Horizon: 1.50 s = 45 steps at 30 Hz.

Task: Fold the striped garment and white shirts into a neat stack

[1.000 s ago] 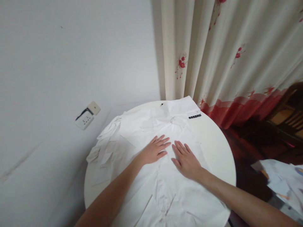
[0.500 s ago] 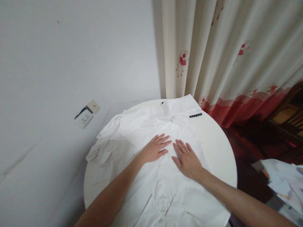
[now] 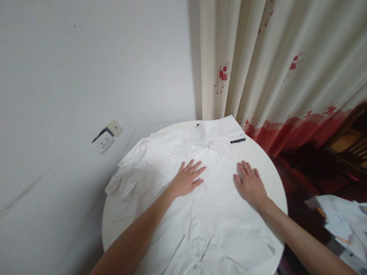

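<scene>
A white garment (image 3: 212,206) with a lengthwise middle seam and two slit-like lines near the bottom lies spread on a round white table (image 3: 266,168). My left hand (image 3: 187,178) rests flat on its middle, fingers spread. Toward the right edge of the cloth, my right hand (image 3: 250,182) lies palm down with its fingers stretched out and close together. Neither hand grips anything. Bunched, wrinkled cloth (image 3: 130,183) lies at the table's left side. At the far end, a white flap (image 3: 222,126) reaches the table's back edge.
A black-and-white patterned strip (image 3: 237,140) shows beside the flap. The wall with a socket (image 3: 103,142) stands close on the left. Behind the table hangs a cream and red curtain (image 3: 223,38). Papers or cloths (image 3: 344,221) and a wooden chair (image 3: 349,141) are at the right.
My right hand has slid to the right across the garment, from beside my left hand toward the cloth's right edge. My left hand stays nearly in place.
</scene>
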Each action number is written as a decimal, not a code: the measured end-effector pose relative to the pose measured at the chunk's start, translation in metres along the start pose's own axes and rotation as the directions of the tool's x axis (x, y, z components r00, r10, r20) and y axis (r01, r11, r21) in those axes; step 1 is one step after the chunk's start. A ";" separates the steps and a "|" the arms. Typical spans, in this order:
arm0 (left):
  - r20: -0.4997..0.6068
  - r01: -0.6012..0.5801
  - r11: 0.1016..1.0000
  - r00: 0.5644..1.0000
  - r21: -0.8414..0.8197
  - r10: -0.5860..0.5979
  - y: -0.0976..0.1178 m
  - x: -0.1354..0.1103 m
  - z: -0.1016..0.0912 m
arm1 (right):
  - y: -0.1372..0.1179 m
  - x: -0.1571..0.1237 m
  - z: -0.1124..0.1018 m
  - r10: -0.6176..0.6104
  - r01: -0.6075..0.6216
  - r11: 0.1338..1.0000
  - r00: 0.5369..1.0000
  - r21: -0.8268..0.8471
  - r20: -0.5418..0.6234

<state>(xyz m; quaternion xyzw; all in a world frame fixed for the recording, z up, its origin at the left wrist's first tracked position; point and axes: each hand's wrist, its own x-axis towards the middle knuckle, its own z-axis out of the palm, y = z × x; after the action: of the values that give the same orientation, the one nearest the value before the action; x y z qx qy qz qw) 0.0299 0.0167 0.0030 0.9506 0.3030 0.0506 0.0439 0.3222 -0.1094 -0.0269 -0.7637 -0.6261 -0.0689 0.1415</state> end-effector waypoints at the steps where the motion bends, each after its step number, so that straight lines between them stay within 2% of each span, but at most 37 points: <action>1: -0.021 0.048 0.999 0.999 0.009 -0.048 -0.001 0.000 0.002 | 0.000 0.000 0.001 0.003 -0.003 1.000 1.000 0.006 0.001; 6: -0.140 0.283 0.959 0.950 0.019 -0.278 -0.010 0.001 0.011 | -0.002 -0.001 0.001 0.002 -0.002 1.000 1.000 0.030 -0.002; 9: -0.157 0.314 0.949 0.938 0.004 -0.310 -0.013 0.001 0.011 | -0.001 0.000 0.000 0.001 0.000 1.000 1.000 0.024 -0.006; 11: -0.159 0.269 0.963 0.950 -0.017 -0.268 -0.012 0.002 0.007 | 0.000 0.001 0.001 -0.003 0.003 1.000 1.000 0.025 -0.002; 15: -0.122 0.036 0.996 0.991 -0.086 -0.046 -0.007 0.003 -0.001 | 0.002 0.003 0.005 -0.008 0.008 0.999 1.000 0.042 -0.001; 18: -0.059 -0.074 0.993 0.996 -0.094 0.069 -0.003 0.002 -0.003 | 0.003 0.003 0.005 0.003 -0.002 0.997 1.000 0.077 -0.010; 20: -0.030 -0.086 0.993 0.996 -0.081 0.083 -0.002 0.002 -0.003 | 0.003 0.003 0.002 0.029 -0.020 0.992 0.997 0.125 -0.068; 22: -0.020 -0.080 0.994 0.997 -0.073 0.078 -0.002 0.001 -0.003 | 0.000 0.003 -0.004 0.024 0.011 0.981 0.983 0.191 -0.182; 24: -0.012 -0.074 0.995 0.997 -0.070 0.074 -0.002 0.002 -0.004 | -0.004 0.001 -0.011 -0.058 0.131 0.958 0.959 0.255 -0.278; 25: -0.009 -0.072 0.995 0.997 -0.068 0.072 -0.002 0.002 -0.004 | -0.008 0.000 -0.013 -0.129 0.212 0.937 0.948 0.278 -0.291; 27: -0.002 -0.073 0.995 0.997 -0.065 0.073 -0.003 0.002 -0.004 | -0.014 -0.002 -0.015 -0.288 0.351 0.885 0.929 0.306 -0.233; 29: -0.004 -0.074 0.995 0.997 -0.064 0.074 -0.003 0.002 -0.004 | -0.019 -0.003 -0.013 -0.398 0.414 0.857 0.910 0.308 -0.118; 32: -0.014 -0.072 0.995 0.997 -0.064 0.072 -0.003 0.002 -0.003 | -0.022 -0.003 -0.009 -0.389 0.373 0.892 0.921 0.256 0.010; 35: -0.015 -0.075 0.995 0.997 -0.066 0.074 -0.004 0.002 -0.001 | -0.022 -0.002 -0.006 -0.331 0.316 0.927 0.942 0.201 0.050; 45: -0.022 -0.083 0.993 0.996 -0.084 0.081 -0.005 0.002 0.001 | -0.011 -0.002 0.005 -0.216 0.221 0.967 0.975 0.125 -0.048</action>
<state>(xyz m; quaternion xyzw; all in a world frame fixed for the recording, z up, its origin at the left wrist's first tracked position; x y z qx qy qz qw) 0.0293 0.0218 0.0021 0.9590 0.2618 0.0741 0.0791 0.3110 -0.1078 -0.0307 -0.6781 -0.7070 -0.0564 0.1928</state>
